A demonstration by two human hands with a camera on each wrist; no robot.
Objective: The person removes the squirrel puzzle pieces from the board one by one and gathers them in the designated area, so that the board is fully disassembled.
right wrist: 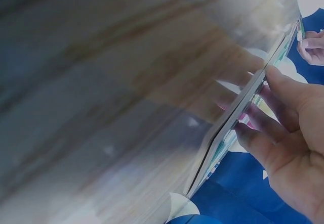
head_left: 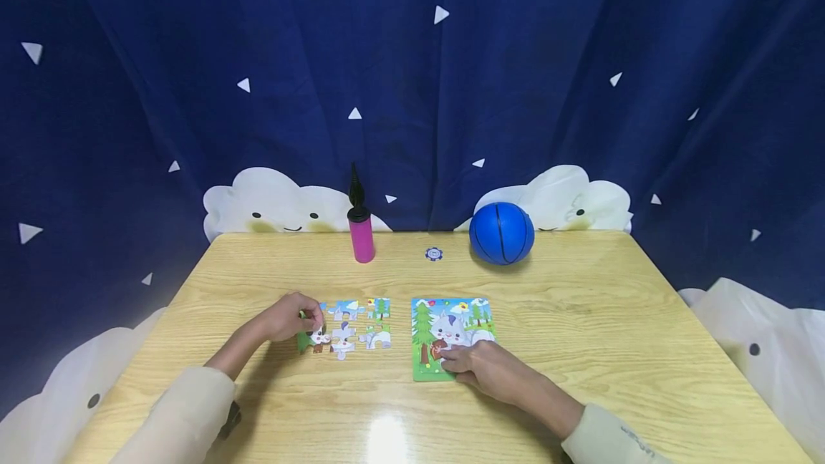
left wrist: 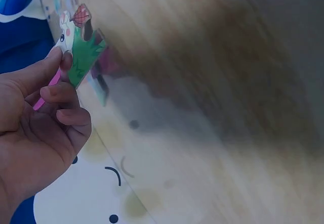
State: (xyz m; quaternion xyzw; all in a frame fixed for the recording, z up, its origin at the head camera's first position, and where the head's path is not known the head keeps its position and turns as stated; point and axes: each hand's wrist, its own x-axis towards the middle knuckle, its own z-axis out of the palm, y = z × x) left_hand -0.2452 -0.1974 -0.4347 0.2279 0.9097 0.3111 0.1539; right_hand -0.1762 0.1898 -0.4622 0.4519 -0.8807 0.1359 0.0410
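Note:
My left hand [head_left: 293, 316] pinches a jigsaw piece [left wrist: 83, 54] between thumb and fingertips; it shows part of a squirrel's face over green. In the left wrist view that piece is tilted, with its lower edge towards the table. Other puzzle pieces [head_left: 342, 339] lie in loose rows just right of this hand. My right hand [head_left: 491, 371] rests its fingertips on a square puzzle board [head_left: 422, 372], near its lower right. The board shows a grey-white squirrel among trees, partly covered by my fingers. In the right wrist view the thumb touches near the board's edge [right wrist: 220, 143].
A pink hand pump [head_left: 363, 240] with a black nozzle stands at the back of the wooden table [head_left: 567, 321]. Right of it lie a blue-and-white poker chip [head_left: 434, 254] and a blue ball [head_left: 501, 233]. A dark blue curtain [head_left: 399, 77] hangs behind.

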